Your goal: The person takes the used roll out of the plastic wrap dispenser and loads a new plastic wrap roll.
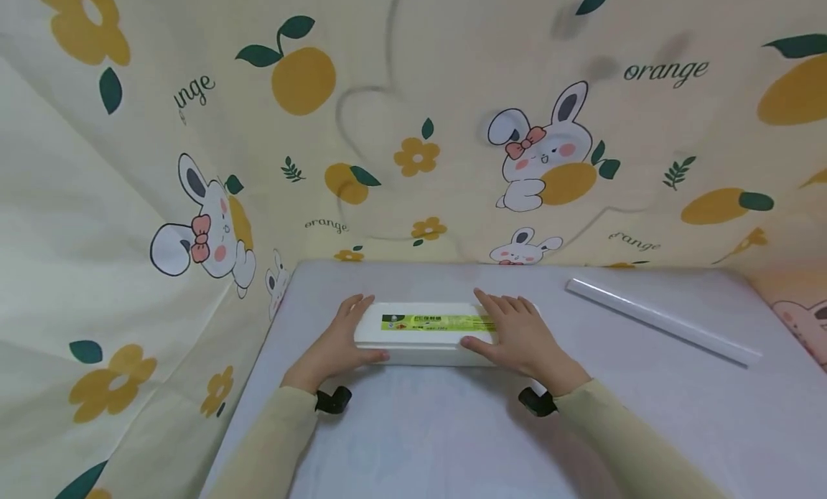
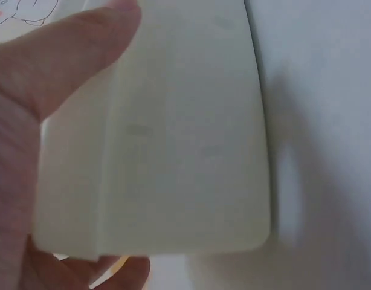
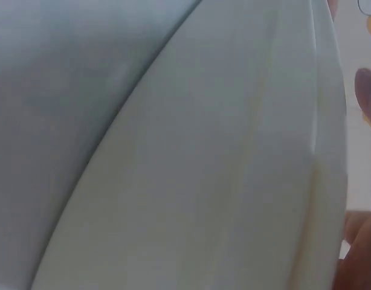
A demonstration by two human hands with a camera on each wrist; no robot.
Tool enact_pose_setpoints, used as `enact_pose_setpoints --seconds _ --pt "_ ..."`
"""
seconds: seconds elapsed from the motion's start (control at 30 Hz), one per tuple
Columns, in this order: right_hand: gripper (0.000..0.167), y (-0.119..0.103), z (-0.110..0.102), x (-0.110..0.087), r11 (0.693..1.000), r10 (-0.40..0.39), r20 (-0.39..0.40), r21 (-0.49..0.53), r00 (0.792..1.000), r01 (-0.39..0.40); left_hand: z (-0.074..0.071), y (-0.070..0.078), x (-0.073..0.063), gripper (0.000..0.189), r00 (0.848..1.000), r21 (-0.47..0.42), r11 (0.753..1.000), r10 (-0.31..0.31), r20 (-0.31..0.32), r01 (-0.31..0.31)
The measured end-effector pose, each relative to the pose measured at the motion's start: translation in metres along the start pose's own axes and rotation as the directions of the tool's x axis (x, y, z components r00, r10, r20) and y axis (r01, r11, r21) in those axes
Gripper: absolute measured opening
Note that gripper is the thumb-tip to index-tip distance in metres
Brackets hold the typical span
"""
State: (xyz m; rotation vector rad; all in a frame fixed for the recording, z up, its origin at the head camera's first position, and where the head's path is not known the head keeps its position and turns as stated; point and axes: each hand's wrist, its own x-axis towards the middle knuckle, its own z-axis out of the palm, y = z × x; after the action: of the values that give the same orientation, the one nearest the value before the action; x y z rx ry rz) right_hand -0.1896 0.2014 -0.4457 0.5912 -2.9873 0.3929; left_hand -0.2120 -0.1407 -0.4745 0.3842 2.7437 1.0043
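Note:
A long white cling film box [image 1: 425,354] with a green and yellow label [image 1: 439,323] lies crosswise on the table. My left hand [image 1: 341,341] grips its left end, thumb along the front face and fingers reaching round behind. In the left wrist view the thumb [image 2: 107,27] overlaps the box's pale wall [image 2: 185,151]. My right hand [image 1: 520,337] spreads over the right end, fingers extended toward the far edge and thumb at the front edge of the top. The right wrist view has the box [image 3: 216,151] filling the middle, with fingers [image 3: 368,90] standing apart from it at the right.
A glossy white roll [image 1: 662,321] lies slanted on the right side of the white-covered table [image 1: 413,434]. A patterned curtain [image 1: 452,68] with rabbits and oranges hangs behind the table and along its left side. Black straps with small cameras [image 1: 334,400] sit on both wrists.

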Motion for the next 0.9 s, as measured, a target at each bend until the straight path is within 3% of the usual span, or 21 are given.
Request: enact_pose_setpoints --seconds 0.2,0.4,0.63,0.77,0.9 --pt "0.098 -0.012 0.019 0.01 0.994 -0.105 -0.012 -0.023 0.994 0.105 0.008 -0.007 -0.001 0.119 0.999 -0.111 0.993 -0.033 -0.041 0.029" --pt "0.096 -0.012 0.022 0.014 0.999 -0.036 -0.024 -0.014 0.999 0.036 0.013 -0.007 0.001 0.116 0.998 -0.145 0.989 -0.019 -0.058 0.011" --pt "0.095 -0.011 0.02 0.015 0.999 -0.038 -0.018 0.003 0.999 0.038 0.016 -0.01 0.0 0.115 0.997 -0.166 0.985 -0.047 -0.065 0.036" --pt "0.095 -0.011 0.018 0.014 1.0 -0.022 -0.016 0.006 1.0 0.022 0.014 -0.014 0.0 0.115 0.998 -0.193 0.981 -0.01 -0.055 0.0" --pt "0.095 -0.012 0.014 0.015 1.0 -0.025 -0.016 0.001 1.0 0.025 0.012 -0.021 0.002 0.117 0.998 -0.288 0.957 0.024 -0.049 -0.038"
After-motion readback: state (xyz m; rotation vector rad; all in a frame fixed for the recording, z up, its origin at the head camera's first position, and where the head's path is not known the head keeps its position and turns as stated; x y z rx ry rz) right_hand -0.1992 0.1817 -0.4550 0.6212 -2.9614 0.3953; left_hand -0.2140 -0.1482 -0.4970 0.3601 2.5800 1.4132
